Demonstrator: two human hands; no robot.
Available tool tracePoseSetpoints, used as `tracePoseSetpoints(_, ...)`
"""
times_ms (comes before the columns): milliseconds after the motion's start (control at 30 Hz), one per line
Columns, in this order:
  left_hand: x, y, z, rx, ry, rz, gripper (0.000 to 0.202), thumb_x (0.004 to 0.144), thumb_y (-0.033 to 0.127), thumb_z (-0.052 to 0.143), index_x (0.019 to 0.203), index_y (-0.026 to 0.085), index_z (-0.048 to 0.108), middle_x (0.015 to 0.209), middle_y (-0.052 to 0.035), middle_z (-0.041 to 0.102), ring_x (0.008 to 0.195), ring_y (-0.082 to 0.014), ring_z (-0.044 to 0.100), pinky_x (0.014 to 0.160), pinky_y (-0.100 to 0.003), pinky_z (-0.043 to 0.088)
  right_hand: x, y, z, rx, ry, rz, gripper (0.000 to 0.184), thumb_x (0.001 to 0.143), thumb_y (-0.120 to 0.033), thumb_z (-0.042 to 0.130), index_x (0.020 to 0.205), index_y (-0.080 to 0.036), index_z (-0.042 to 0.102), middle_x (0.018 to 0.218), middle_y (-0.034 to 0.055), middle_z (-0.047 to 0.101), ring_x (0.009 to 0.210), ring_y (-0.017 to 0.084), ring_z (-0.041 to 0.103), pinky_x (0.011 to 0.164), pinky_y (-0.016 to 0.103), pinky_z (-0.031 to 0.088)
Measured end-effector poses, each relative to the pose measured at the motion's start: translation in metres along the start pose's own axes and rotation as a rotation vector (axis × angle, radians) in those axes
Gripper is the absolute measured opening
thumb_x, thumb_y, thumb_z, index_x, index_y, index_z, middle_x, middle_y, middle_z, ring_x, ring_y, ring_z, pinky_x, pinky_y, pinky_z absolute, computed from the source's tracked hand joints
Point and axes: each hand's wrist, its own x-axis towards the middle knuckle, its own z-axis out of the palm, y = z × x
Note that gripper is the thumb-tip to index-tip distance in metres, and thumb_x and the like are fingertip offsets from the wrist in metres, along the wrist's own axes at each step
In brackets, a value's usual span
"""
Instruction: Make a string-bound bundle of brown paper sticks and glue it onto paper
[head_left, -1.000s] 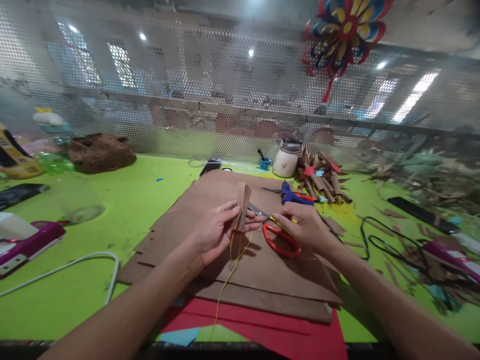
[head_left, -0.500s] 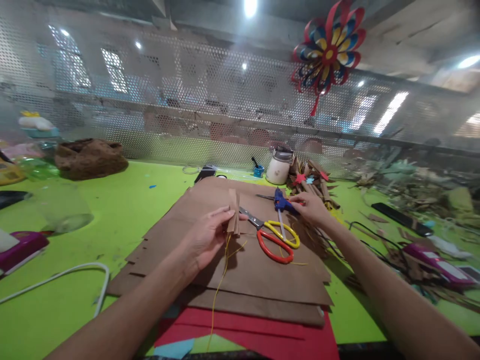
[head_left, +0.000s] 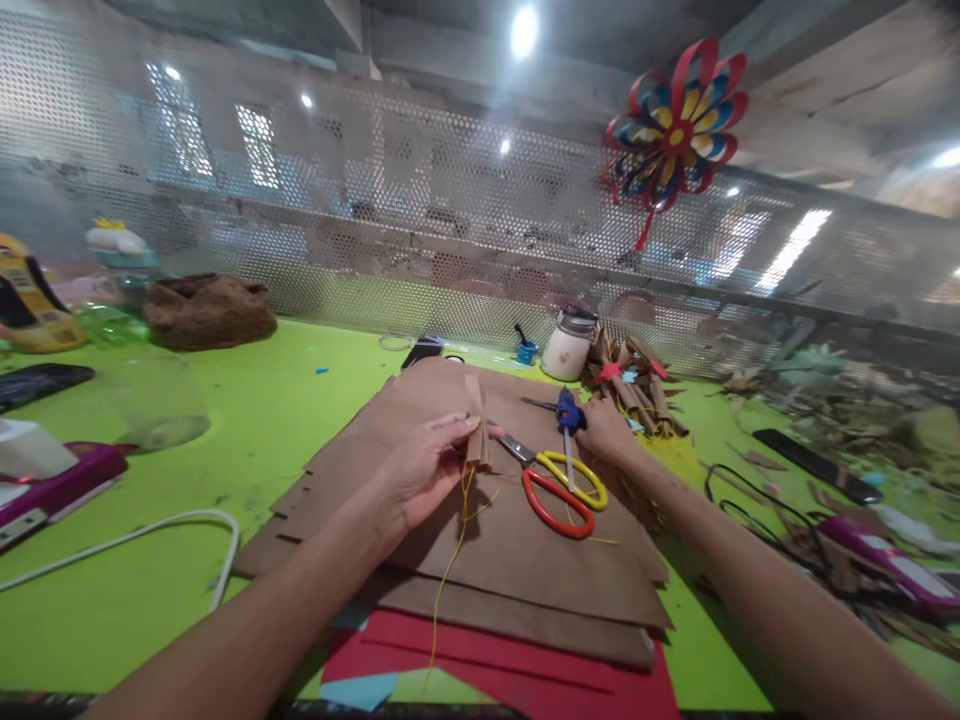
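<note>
Brown paper bundle point(head_left: 474, 425) is pinched upright between the thumb and fingers of the left hand point(head_left: 431, 462), the grip closed firmly around its edge, above a stack of brown paper sheets point(head_left: 525, 560). From its lower end, a yellow thread point(head_left: 452, 565) is trailed down across the stack. By the blue glue gun point(head_left: 568, 412), the right hand point(head_left: 602, 430) is placed with its fingers curled; whether the tool is actually gripped cannot be told. Between the two hands, scissors point(head_left: 529, 458) with red and yellow handles are laid on the sheets, blades directed toward the bundle, with the yellow loop partly crossed by a pale stick point(head_left: 568, 462) below the glue gun. Under the stack's near edge, red paper point(head_left: 480, 650) is exposed. Beyond, a lidded white jar point(head_left: 568, 345) is set beside a heap of rolled brown paper pieces point(head_left: 649, 405) dotted with stars. Across the bright green tabletop point(head_left: 292, 400), a white cable point(head_left: 180, 517) is looped at left and a dark phone-like object point(head_left: 814, 465) is seen at right. Backing the scene, a perforated screen point(head_left: 337, 235) is overhung by a multicoloured flower ornament point(head_left: 677, 138).
</note>
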Motion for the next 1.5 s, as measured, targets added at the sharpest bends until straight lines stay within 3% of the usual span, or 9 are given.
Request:
tracePoseSetpoints(233, 0.004, -0.002, -0.004, -0.078, 0.043, -0.022, 0.004, 0.075, 0.013, 0.064, 0.075, 0.009, 0.063, 0.077, -0.0104, 0.067, 0.063, -0.0119, 0.058, 0.060, -0.024, 0.049, -0.010, 0.014, -0.031, 0.210, 0.144, 0.021, 0.036, 0.075, -0.024, 0.052, 0.106, -0.010, 0.063, 0.099, 0.0124, 0.065, 0.091, 0.024, 0.057, 0.079, 0.034, 0.045)
tracePoseSetpoints(300, 0.005, -0.004, -0.005, -0.097, 0.058, -0.032, 0.004, 0.075, 0.012, 0.063, 0.075, 0.009, 0.063, 0.075, -0.0092, 0.066, 0.063, -0.0118, 0.058, 0.062, -0.024, 0.050, -0.022, 0.012, -0.049, 0.459, 0.170, 0.028, 0.038, 0.078, -0.030, 0.054, 0.111, -0.012, 0.061, 0.098, 0.0103, 0.067, 0.085, 0.023, 0.061, 0.070, 0.032, 0.048)
tracePoseSetpoints(400, 0.006, -0.005, -0.006, -0.109, 0.071, -0.054, 0.002, 0.075, 0.011, 0.062, 0.075, 0.009, 0.062, 0.072, -0.0069, 0.064, 0.062, -0.0116, 0.058, 0.064, -0.025, 0.051, -0.049, -0.002, -0.075, 0.961, 0.026, -0.019, 0.037, 0.084, -0.041, 0.053, 0.110, -0.017, 0.063, 0.088, 0.0082, 0.068, 0.077, 0.022, 0.064, 0.058, 0.028, 0.048)
tracePoseSetpoints(533, 0.008, -0.007, -0.006, -0.125, 0.079, -0.084, 0.002, 0.077, 0.010, 0.059, 0.077, 0.010, 0.061, 0.073, -0.0060, 0.063, 0.065, -0.0113, 0.059, 0.069, -0.026, 0.052, -0.082, -0.033, -0.100, 1.205, -0.155, -0.165, 0.035, 0.085, -0.043, 0.054, 0.105, -0.019, 0.067, 0.094, 0.0097, 0.069, 0.084, 0.022, 0.064, 0.061, 0.027, 0.049)
tracePoseSetpoints(700, 0.010, -0.012, -0.010, -0.105, 0.040, -0.090, 0.004, 0.078, 0.010, 0.059, 0.081, 0.009, 0.062, 0.078, -0.0058, 0.064, 0.068, -0.0104, 0.059, 0.072, -0.025, 0.051, -0.097, -0.053, -0.110, 1.213, -0.351, -0.184, 0.036, 0.083, -0.046, 0.056, 0.101, -0.018, 0.070, 0.086, 0.0086, 0.070, 0.070, 0.017, 0.060, 0.055, 0.025, 0.047)
tracePoseSetpoints(867, 0.008, -0.012, -0.006, -0.057, 0.049, -0.114, 0.003, 0.076, 0.010, 0.062, 0.078, 0.012, 0.062, 0.074, -0.0015, 0.063, 0.063, -0.0087, 0.057, 0.064, -0.023, 0.050, -0.100, -0.057, -0.110, 1.179, -0.319, -0.192, 0.031, 0.083, -0.045, 0.056, 0.091, -0.019, 0.071, 0.079, 0.0049, 0.067, 0.061, 0.014, 0.056, 0.048, 0.021, 0.042)
tracePoseSetpoints(1067, 0.003, -0.009, 0.002, -0.023, 0.092, -0.150, 0.006, 0.074, 0.009, 0.064, 0.075, 0.014, 0.060, 0.073, -0.0003, 0.061, 0.062, -0.0088, 0.056, 0.056, -0.021, 0.045, -0.102, -0.057, -0.104, 1.155, -0.308, -0.207, 0.028, 0.083, -0.045, 0.056, 0.089, -0.021, 0.070, 0.084, 0.0047, 0.066, 0.075, 0.018, 0.059, 0.064, 0.024, 0.049)
tracePoseSetpoints(1267, 0.003, -0.011, 0.000, -0.009, 0.082, -0.163, 0.007, 0.074, 0.011, 0.066, 0.075, 0.015, 0.060, 0.076, 0.0001, 0.059, 0.065, -0.0093, 0.055, 0.058, -0.022, 0.045, -0.102, -0.057, -0.103, 1.115, -0.288, -0.183, 0.029, 0.084, -0.046, 0.054, 0.079, -0.019, 0.065, 0.072, 0.0019, 0.061, 0.058, 0.012, 0.052, 0.050, 0.020, 0.042)
tracePoseSetpoints(1500, 0.004, -0.011, 0.000, 0.009, 0.044, -0.181, 0.005, 0.075, 0.012, 0.064, 0.073, 0.013, 0.059, 0.075, -0.0005, 0.057, 0.064, -0.0084, 0.054, 0.056, -0.020, 0.043, -0.102, -0.056, -0.104, 1.077, -0.267, -0.195, 0.031, 0.084, -0.046, 0.054, 0.079, -0.018, 0.066, 0.072, 0.0027, 0.060, 0.062, 0.013, 0.053, 0.052, 0.021, 0.043)
